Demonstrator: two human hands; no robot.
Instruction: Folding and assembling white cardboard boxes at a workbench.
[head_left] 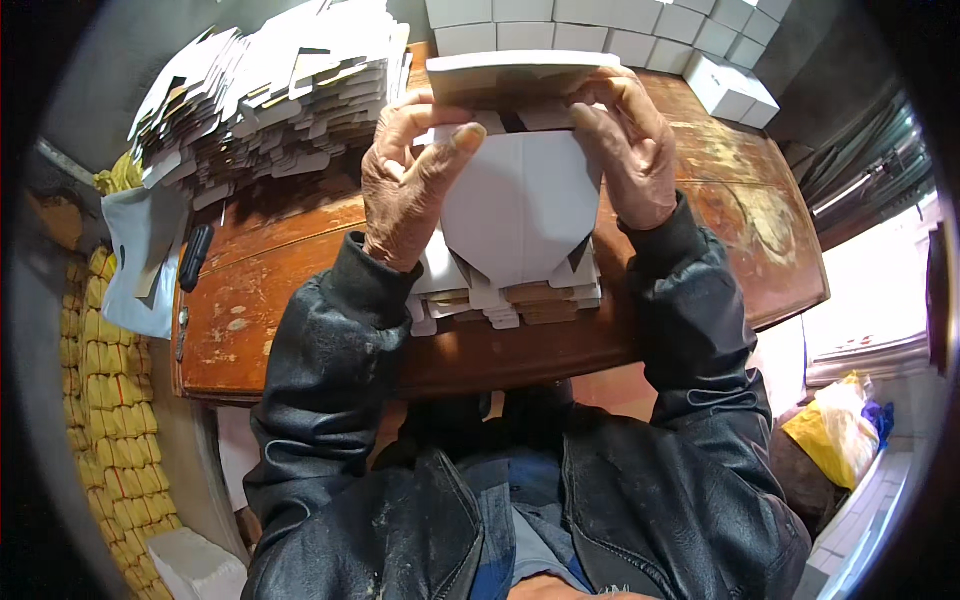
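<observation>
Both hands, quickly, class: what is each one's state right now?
Left hand: holding the white box by its left side.
Right hand: holding its right side.

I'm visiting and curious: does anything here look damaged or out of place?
The wooden table looks damaged: its finish seems worn in a pale patch at right. The cardboard pile, back left, looks ragged and uneven. The held white box shows no obvious damage.

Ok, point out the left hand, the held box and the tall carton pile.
Left hand (405,190): head view, on its middle, below the thumb.
Held box (520,205): head view, on its white panel facing the camera.
Tall carton pile (285,105): head view, on its stacked edges.
</observation>
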